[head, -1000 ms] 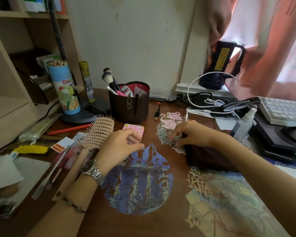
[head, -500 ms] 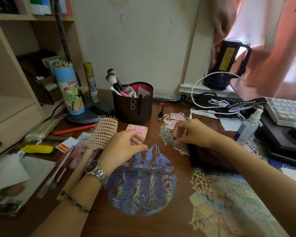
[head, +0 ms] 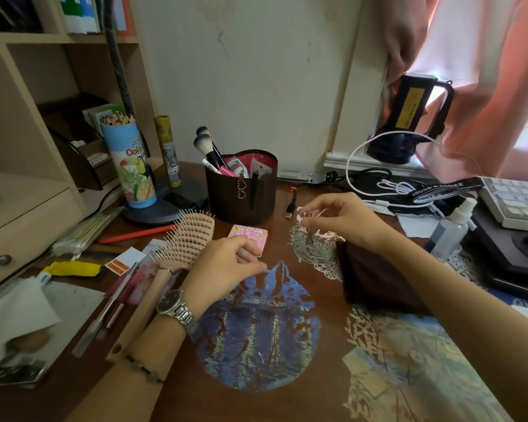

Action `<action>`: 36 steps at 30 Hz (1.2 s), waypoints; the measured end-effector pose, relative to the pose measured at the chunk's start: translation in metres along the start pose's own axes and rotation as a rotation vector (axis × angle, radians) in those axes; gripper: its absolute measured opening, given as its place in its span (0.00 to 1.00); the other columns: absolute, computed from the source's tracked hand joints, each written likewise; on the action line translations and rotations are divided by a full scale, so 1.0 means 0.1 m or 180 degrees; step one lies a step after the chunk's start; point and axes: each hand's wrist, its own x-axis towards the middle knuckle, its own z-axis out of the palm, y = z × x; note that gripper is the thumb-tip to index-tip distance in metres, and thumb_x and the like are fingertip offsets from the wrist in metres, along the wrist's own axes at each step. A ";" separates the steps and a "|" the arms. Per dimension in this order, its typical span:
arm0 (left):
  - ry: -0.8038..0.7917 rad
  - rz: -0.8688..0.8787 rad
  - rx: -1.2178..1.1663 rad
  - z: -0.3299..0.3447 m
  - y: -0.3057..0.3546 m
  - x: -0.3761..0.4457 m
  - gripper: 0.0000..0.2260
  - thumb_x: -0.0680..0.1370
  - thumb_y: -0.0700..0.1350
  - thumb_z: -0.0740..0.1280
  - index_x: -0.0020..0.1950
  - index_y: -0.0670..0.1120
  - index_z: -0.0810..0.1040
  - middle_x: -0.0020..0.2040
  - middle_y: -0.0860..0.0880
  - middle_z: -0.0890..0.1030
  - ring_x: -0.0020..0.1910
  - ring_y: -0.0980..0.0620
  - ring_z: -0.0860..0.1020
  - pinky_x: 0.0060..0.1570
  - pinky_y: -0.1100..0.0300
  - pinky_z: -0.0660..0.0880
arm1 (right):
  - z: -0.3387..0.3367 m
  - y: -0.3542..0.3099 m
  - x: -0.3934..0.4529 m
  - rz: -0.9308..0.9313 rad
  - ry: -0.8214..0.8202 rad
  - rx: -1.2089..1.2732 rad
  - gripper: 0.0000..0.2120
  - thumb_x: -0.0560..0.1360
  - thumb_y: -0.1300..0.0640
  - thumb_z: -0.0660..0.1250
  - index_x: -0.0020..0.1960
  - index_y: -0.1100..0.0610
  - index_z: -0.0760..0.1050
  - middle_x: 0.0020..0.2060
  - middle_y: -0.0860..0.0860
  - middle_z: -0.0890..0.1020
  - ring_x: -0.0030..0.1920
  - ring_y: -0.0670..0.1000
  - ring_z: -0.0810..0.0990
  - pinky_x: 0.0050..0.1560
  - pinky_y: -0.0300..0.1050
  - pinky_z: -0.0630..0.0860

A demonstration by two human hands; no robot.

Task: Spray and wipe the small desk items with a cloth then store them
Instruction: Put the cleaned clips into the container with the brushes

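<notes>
My right hand (head: 342, 222) pinches a small thin metal clip (head: 308, 231) and holds it a little above the desk, over a white paper cut-out (head: 314, 254). Just under my right wrist lies a dark brown cloth (head: 375, 281). My left hand (head: 226, 268) rests on the desk with its fingers curled, touching the near edge of a small pink case (head: 250, 234); nothing shows inside it. A clear spray bottle (head: 451, 229) stands to the right of the cloth. A brown heart-shaped holder (head: 241, 193) with makeup brushes stands behind the pink case.
A beige hairbrush (head: 192, 236), pens and papers crowd the desk's left side, by a coloured-pencil tube (head: 131, 166) and a shelf unit with a drawer (head: 28, 226). Cables (head: 387, 190), a keyboard (head: 518, 199) and a dark lamp (head: 409, 117) fill the right back.
My right hand has risen from the paper cut-out and lifted the small metal clip off the desk. My left hand has stayed by the pink case.
</notes>
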 end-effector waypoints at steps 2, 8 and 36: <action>-0.0004 -0.0008 -0.0001 0.00 -0.01 0.00 0.09 0.69 0.50 0.75 0.46 0.52 0.81 0.39 0.57 0.82 0.40 0.61 0.80 0.45 0.63 0.79 | -0.01 0.00 0.05 0.0091 0.0067 0.0042 0.08 0.69 0.61 0.75 0.47 0.60 0.81 0.41 0.61 0.83 0.41 0.57 0.85 0.48 0.50 0.81; -0.0013 -0.0034 0.0030 0.00 0.00 0.02 0.09 0.69 0.50 0.75 0.47 0.53 0.80 0.40 0.57 0.82 0.40 0.61 0.80 0.43 0.67 0.78 | -0.02 -0.10 0.20 0.0173 0.0206 0.0235 0.09 0.68 0.63 0.75 0.46 0.64 0.80 0.36 0.58 0.85 0.39 0.55 0.85 0.43 0.43 0.81; -0.0003 0.0165 -0.0446 -0.07 0.00 0.00 0.10 0.70 0.52 0.74 0.49 0.53 0.81 0.41 0.58 0.82 0.39 0.64 0.79 0.43 0.67 0.79 | 0.37 -0.90 1.25 -0.0227 0.0397 -0.0618 0.08 0.70 0.57 0.73 0.46 0.60 0.82 0.35 0.46 0.81 0.36 0.42 0.79 0.38 0.31 0.78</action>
